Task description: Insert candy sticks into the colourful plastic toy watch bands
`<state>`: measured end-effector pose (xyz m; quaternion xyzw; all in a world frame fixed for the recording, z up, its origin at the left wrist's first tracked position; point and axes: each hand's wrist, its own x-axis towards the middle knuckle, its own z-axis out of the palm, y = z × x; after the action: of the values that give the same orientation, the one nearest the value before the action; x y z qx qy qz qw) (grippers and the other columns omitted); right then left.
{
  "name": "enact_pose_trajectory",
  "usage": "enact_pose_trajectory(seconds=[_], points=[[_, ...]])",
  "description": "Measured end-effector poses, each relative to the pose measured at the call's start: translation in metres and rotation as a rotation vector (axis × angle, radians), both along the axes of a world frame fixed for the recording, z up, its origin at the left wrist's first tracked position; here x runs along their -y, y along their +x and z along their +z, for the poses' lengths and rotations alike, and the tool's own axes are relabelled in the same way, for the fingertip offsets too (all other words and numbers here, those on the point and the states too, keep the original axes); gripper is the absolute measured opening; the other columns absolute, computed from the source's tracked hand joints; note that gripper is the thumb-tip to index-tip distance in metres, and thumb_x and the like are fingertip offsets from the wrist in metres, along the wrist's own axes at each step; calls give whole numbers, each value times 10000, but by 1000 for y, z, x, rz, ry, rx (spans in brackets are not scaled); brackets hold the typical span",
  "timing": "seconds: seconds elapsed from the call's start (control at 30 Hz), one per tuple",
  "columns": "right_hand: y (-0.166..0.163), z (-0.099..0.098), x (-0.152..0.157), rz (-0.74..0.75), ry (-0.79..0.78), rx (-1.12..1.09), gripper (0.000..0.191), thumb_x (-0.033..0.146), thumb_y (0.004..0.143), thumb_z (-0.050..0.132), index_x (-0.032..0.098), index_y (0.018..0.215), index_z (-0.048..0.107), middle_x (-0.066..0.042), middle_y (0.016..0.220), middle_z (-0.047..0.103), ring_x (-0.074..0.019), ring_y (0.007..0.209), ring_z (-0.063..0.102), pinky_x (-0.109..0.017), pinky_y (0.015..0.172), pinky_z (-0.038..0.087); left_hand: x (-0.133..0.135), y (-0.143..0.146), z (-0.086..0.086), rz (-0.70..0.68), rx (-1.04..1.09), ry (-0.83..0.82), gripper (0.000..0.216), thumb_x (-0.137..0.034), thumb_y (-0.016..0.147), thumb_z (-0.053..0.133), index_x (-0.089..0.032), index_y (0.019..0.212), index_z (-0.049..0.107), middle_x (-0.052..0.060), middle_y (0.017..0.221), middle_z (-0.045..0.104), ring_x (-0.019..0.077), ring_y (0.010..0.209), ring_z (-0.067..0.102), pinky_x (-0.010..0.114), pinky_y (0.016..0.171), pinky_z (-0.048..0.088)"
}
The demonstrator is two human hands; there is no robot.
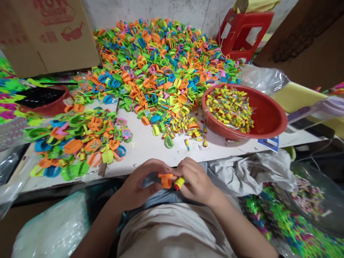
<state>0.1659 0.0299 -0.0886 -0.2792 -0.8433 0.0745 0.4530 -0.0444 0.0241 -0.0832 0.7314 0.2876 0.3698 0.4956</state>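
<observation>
Closest to the camera is the person's lap, and both hands meet right above it, just off the near edge of the surface [153, 147]. Left hand [139, 182] is pinched around a small orange toy piece [165, 180], looks like a little watch-shaped plastic thing. Right hand [196, 181] is grasping a yellow tube [179, 183] with a red end, pressed up against the side of the orange piece. So both things are held in mid-air over the lap, touching each other.

Moving outward: a few loose tubes [188, 134] lie scattered on the surface, next to a red bowl [268, 132] with lots more of them. To the left sits a smaller heap [77, 139] of the same plastic pieces, and behind it all is a huge pile [161, 61] in orange, green, blue and pink. A cardboard box [45, 36] stands back left, a red stool [242, 32] back right.

What could go wrong, imo: the grip is fingertips only, so the tube could slip out and drop into the lap or down among the bags by the legs. Also, the loose tubes sit near the surface's edge, so a bump could roll them off.
</observation>
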Motion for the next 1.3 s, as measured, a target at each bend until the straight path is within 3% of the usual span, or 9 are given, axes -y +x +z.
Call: enact_pose_trajectory(seconds=[0.13, 0.27, 0.37, 0.5, 0.7, 0.9, 1.13, 1.23, 1.3], points=[[-4, -3, 2, -35, 39, 5, 138, 216, 926, 489, 164, 1039, 549, -42, 712, 611, -163, 629, 516, -293, 583, 408, 9, 9, 13, 149, -34, -53, 317, -208, 793, 677, -229, 1096, 589, 85, 1086, 600, 203, 1027, 586, 286, 890, 497], [-4, -4, 2, -48, -3, -28, 173, 262, 928, 484, 176, 1054, 566, -39, 707, 603, -168, 631, 533, -301, 588, 417, 16, 24, 15, 279, 38, -140, 232, -181, 763, 714, -218, 950, 581, 35, 974, 619, 145, 885, 630, 226, 783, 535], [1, -4, 2, -63, -103, -112, 197, 273, 883, 561, 202, 1067, 577, -38, 747, 618, -171, 673, 566, -298, 614, 447, 15, 25, 10, 276, 57, -84, 205, -145, 822, 640, -217, 1010, 600, 58, 1004, 617, 173, 974, 626, 270, 834, 546], [7, -3, 5, -43, -159, -148, 154, 205, 855, 575, 206, 1008, 591, -48, 792, 639, -171, 729, 596, -294, 644, 475, 12, 19, 5, 269, -40, 118, 236, -105, 841, 594, -236, 1037, 608, 65, 1073, 627, 198, 1078, 608, 316, 904, 533], [7, -1, 8, -76, -76, -15, 144, 206, 882, 514, 188, 1000, 595, -65, 795, 650, -178, 719, 596, -312, 644, 473, 4, 12, 12, 306, -457, 677, 253, -92, 856, 545, -219, 1070, 589, 59, 1018, 684, 165, 972, 644, 288, 888, 519], [3, 6, 11, -102, -41, 106, 158, 243, 921, 472, 167, 948, 608, -60, 737, 629, -179, 663, 552, -312, 611, 423, -2, 10, 21, 286, -660, 883, 179, -77, 863, 446, -193, 923, 569, 60, 872, 676, 165, 838, 644, 272, 773, 522], [-3, 6, 16, -142, -61, 184, 259, 279, 952, 413, 157, 836, 610, -64, 686, 605, -182, 649, 531, -298, 616, 431, -3, 14, 13, 300, -653, 880, 187, -44, 828, 427, -196, 857, 530, 44, 787, 638, 173, 745, 607, 269, 678, 479], [-3, 1, 12, -137, -95, 175, 226, 263, 934, 440, 152, 855, 621, -72, 712, 621, -189, 673, 553, -305, 634, 448, -3, 12, 9, 330, -609, 778, 182, -56, 846, 436, -193, 860, 555, 43, 795, 639, 170, 759, 610, 265, 685, 475], [-3, -4, 7, -137, -149, 89, 172, 230, 905, 474, 164, 884, 631, -61, 720, 631, -182, 675, 568, -299, 624, 455, -5, 9, 8, 349, -524, 624, 143, -100, 867, 483, -195, 902, 585, 44, 846, 657, 169, 822, 627, 266, 747, 487]])
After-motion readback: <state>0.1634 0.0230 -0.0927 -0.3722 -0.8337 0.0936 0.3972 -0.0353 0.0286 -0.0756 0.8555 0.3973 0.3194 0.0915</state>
